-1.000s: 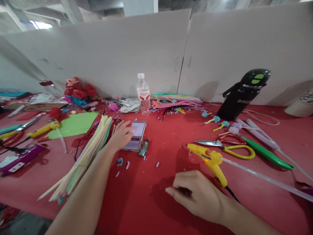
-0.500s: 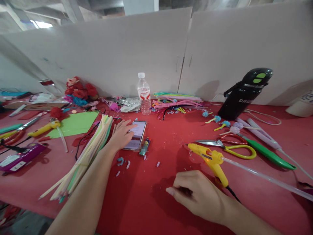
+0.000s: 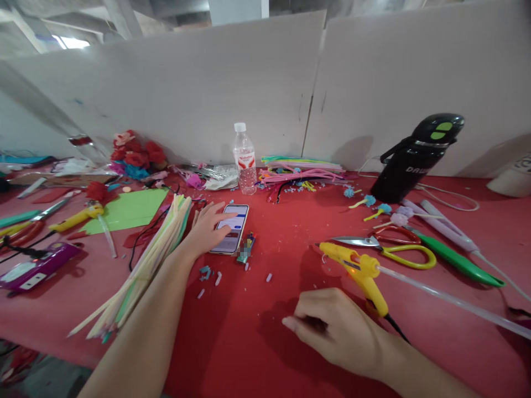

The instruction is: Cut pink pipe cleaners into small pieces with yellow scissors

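A smartphone (image 3: 232, 226) lies face up on the red table with its screen lit. My left hand (image 3: 207, 226) reaches over its left side, fingers stretched out, fingertips at the screen; I cannot tell whether they touch it. The left forearm crosses beside a bundle of pale yellow and green pipe cleaners (image 3: 145, 265). Right of the phone lies a small packet (image 3: 246, 249), partly blurred out. My right hand (image 3: 332, 326) rests on the table with its fingers curled in and nothing visible in them. Near it lies a yellow hot glue gun (image 3: 352, 268) with a long clear glue stick.
Scissors (image 3: 409, 257) and a green-handled tool (image 3: 460, 260) lie at the right. Behind stand a black flask (image 3: 409, 166) and a water bottle (image 3: 245, 166). Pink pipe cleaners (image 3: 302, 176) lie at the back wall. A purple power strip (image 3: 39, 265) is at the left.
The phone screen has changed and now shows a box with a blue button. My left fingers have shifted slightly over the screen. My right hand has stayed put.
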Demonstrator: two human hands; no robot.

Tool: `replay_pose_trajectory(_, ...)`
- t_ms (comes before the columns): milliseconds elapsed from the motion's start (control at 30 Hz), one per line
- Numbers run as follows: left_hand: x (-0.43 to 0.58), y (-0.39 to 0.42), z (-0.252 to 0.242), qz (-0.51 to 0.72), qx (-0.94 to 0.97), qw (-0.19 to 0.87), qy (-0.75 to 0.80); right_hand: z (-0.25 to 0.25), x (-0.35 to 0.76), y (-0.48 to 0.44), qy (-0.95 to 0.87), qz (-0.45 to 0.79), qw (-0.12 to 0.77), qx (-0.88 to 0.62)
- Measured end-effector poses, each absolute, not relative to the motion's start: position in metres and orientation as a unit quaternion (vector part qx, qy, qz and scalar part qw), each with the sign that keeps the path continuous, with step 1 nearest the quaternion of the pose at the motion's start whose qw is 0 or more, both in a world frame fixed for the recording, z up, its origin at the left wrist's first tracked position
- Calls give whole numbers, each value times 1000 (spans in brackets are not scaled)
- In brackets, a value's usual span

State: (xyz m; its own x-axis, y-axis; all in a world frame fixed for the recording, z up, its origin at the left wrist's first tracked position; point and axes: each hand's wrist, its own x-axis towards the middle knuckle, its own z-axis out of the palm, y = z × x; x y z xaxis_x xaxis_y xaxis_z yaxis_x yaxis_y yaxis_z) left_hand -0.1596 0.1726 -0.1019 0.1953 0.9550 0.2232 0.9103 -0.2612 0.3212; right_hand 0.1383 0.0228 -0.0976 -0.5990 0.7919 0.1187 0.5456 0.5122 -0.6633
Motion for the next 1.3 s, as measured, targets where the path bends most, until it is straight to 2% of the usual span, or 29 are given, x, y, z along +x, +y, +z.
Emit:
replay_pose_trajectory(800,-160,163,-92,134,812,60,565,-97,139,22,-849,282,215,-392)
replay_pose_trajectory(1300,-159,158,-86,380,705,36,598,-94,140,19,-849,282,235,-379)
